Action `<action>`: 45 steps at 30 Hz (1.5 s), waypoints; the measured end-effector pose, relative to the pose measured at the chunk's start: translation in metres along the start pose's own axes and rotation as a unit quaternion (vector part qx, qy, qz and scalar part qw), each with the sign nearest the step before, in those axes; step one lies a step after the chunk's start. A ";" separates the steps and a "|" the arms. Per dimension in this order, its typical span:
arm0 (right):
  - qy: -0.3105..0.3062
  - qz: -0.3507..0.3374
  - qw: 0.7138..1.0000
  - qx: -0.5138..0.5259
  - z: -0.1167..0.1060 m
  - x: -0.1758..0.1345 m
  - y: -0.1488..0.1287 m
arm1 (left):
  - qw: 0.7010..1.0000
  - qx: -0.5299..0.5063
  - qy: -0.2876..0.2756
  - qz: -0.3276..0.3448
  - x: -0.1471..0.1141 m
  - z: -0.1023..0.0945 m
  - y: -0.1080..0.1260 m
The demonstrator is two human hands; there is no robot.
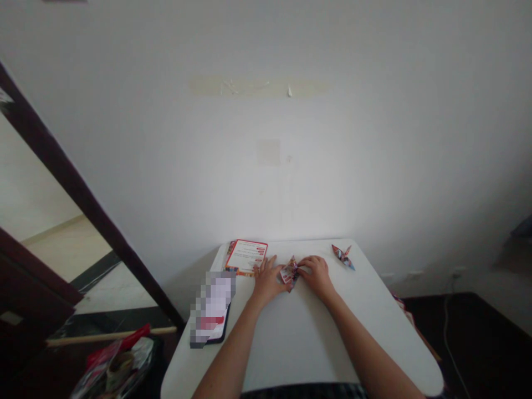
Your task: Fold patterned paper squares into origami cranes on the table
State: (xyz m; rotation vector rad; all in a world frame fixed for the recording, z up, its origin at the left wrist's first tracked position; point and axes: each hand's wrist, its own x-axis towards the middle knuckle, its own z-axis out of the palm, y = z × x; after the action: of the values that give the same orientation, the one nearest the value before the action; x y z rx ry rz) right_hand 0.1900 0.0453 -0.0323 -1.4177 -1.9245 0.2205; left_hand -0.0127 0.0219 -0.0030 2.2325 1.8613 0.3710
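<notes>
A small piece of folded, colourfully printed paper with pointed corners is between my hands on the white table. My left hand has its thumb and index finger against the left side of the paper, while its other fingers spread out toward a printed sheet. From the other side, my right hand pinches the paper's right edge with thumb and fingertips bent. Farther right lies a second folded paper piece with several points, apart from both hands. My fingers hide part of the paper's edges.
A phone, partly blurred, lies at the table's left edge. A white wall rises behind the table. Down on the left stands a bin with a bag; a cable hangs at the right.
</notes>
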 end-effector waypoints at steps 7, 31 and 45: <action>0.008 -0.001 1.000 0.011 0.001 0.002 0.001 | 1.000 -0.003 0.005 0.008 0.000 0.001 0.001; 0.052 -0.013 0.991 0.124 0.000 0.007 0.003 | 1.000 -0.012 0.011 0.021 -0.006 0.002 0.011; 0.047 0.002 0.990 0.133 0.000 0.009 0.005 | 0.999 -0.003 0.022 0.026 -0.008 0.000 0.014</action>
State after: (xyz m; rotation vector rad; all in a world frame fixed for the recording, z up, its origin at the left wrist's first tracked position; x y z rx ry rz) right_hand 0.1924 0.0550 -0.0313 -1.2323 -1.7438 0.3903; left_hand -0.0009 0.0110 0.0012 2.2912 1.8238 0.4378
